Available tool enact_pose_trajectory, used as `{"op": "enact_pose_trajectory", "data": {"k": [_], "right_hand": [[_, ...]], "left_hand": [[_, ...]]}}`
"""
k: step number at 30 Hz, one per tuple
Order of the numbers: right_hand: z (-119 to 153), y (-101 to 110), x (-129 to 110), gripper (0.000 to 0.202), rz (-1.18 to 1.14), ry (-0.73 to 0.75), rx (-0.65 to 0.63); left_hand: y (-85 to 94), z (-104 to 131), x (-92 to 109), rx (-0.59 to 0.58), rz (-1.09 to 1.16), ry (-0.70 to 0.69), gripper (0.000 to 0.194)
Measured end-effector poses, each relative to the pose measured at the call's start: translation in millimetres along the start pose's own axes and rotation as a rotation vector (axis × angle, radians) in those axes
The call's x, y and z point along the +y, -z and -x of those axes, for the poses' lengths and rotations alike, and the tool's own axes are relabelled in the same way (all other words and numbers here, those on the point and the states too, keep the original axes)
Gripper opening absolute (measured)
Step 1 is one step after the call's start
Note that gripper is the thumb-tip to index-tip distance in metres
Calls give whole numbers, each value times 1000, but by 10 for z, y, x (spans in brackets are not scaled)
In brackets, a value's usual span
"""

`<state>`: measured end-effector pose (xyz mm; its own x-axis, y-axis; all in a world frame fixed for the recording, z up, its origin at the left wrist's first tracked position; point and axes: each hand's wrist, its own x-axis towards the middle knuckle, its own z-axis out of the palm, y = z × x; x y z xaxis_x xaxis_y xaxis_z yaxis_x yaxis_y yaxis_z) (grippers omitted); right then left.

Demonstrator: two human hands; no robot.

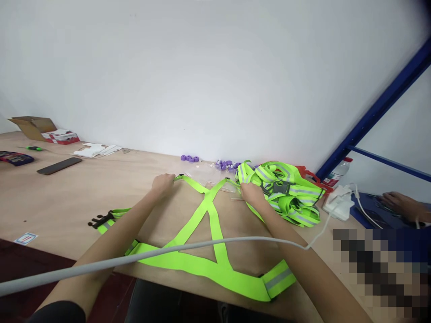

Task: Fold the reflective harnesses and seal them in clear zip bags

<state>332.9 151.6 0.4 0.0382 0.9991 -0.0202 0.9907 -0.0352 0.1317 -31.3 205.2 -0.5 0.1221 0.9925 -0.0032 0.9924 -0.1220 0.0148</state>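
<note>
A neon-green reflective safety harness (208, 197) is spread on the table, its straps crossing in the middle and its wide waist band nearest me. My left hand (164, 185) is closed on the upper left strap, close to a small black slider. At the upper right strap, my right hand (252, 194) grips the band in the same way, beside the pile. Out past my left forearm lies a black side-release buckle (101, 220) on the harness. Several more green harnesses (289, 193) with grey reflective stripes are heaped right of my right hand.
Purple rings (190, 158) lie by the wall. A white cable crosses in front of me from a white power strip (338, 202). A bottle (340, 172) stands at right, near another person's hand (400, 204). Leftward are a cardboard box (32, 128), papers and a dark flat bar (59, 165).
</note>
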Motion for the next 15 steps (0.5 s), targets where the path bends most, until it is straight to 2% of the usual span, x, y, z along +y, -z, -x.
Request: {"op": "enact_pose_trajectory", "data": {"k": [4,7,9,12,13,15], "right_hand": [[43,-37,-73,35,-13,26,28],[251,29,24,34,-47,78,108],[489,94,185,35,-79,128,184],[953,104,524,37,-124,124,303],[1119,61,644,40,-151,91,362],[1446,-96,858,39,-336,6,542]], "left_hand": [[2,102,26,8,11,-3,37],[162,266,-90,40,42,-27,49],[330,475,-283,68,72,-74,53],[476,975,-745,178,125,-114,47],[459,1169,-920,339,204,-45,44],[326,1533,-1235,537,296,184,49]]}}
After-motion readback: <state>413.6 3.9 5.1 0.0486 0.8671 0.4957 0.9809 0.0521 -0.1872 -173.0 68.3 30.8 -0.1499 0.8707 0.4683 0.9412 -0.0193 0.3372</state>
